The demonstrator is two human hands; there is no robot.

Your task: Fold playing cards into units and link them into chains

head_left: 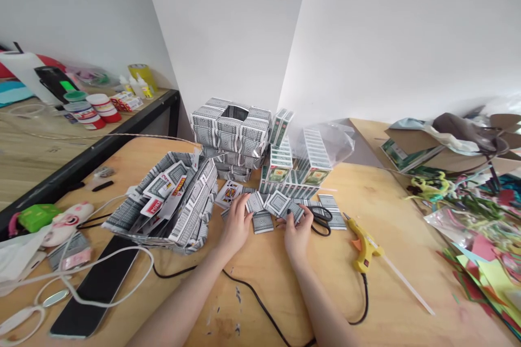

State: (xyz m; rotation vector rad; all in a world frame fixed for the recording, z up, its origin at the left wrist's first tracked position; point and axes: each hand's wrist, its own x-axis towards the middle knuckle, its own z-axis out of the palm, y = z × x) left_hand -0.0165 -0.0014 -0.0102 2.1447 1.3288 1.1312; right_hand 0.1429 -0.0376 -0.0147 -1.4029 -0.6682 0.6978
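Observation:
In the middle of the table, my left hand [238,223] is closed with its fingertips at the edge of a folded grey-patterned playing card [254,203]. My right hand [298,229] has thumb and fingers closed on another folded playing card [278,203], close to the first. A further folded card [262,222] lies on the wood between the hands. Black-handled scissors [322,220] lie just right of my right hand, beside more cards [337,211]. Behind my left hand is a face-up king card [229,193].
A basket of folded cards [197,211] holding loose cards stands left. Behind are a folded-card box [232,133] and stacked card packs [280,165]. A yellow glue gun [364,249] lies right, its black cord crossing the front. A phone [97,287] and white cable are front left.

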